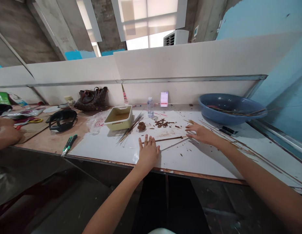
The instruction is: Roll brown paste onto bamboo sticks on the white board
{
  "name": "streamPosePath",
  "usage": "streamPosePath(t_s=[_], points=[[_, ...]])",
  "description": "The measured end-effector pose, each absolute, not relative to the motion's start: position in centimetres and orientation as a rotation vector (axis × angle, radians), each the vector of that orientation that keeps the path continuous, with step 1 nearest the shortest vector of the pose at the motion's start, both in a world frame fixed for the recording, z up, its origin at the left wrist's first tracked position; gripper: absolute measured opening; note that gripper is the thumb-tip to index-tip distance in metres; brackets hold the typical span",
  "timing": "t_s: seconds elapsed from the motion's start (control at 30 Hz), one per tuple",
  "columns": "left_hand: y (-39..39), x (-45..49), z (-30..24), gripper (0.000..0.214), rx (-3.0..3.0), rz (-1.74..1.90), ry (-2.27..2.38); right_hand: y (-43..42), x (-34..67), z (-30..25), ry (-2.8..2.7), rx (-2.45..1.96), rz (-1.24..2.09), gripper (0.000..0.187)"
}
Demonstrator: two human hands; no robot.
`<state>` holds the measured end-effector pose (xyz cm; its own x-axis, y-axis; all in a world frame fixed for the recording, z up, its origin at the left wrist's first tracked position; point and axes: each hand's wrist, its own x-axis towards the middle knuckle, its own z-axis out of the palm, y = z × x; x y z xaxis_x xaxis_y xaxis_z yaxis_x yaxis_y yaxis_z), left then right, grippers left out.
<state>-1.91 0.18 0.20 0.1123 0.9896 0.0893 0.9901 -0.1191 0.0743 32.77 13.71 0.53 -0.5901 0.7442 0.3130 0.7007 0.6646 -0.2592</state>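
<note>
Left hand (148, 152): flat, fingers released; we seemingly steady the thin brown wooden stick (165, 139).
Right hand (201, 133): open, grasping nothing; we pin its right end.

Blue basin (224, 119), yellow tray (116, 125), water bottle (150, 108)

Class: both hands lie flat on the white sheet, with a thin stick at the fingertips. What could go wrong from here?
1. The thin stick lies at the fingertips of the left hand and right hand; uneven pressure might snap it.
2. Brown crumbs lie just behind it and could get picked up.
3. The water bottle stands close behind; a forward sweep could topple it.
</note>
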Motion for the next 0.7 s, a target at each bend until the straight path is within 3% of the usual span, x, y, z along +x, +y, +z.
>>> streamPosePath(t_s=[0.4, 0.7], points=[[6.5, 1.9, 1.4, 0.028, -2.748, -0.354, -1.598, 11.9, 31.9, -1.2, -2.406, -1.102, 0.296, 0.022], [6.7, 2.4, 0.5, 0.018, -2.718, -0.598, -1.570, 11.4, 31.2, -0.5, -2.333, -0.971, 0.347, 0.023]])
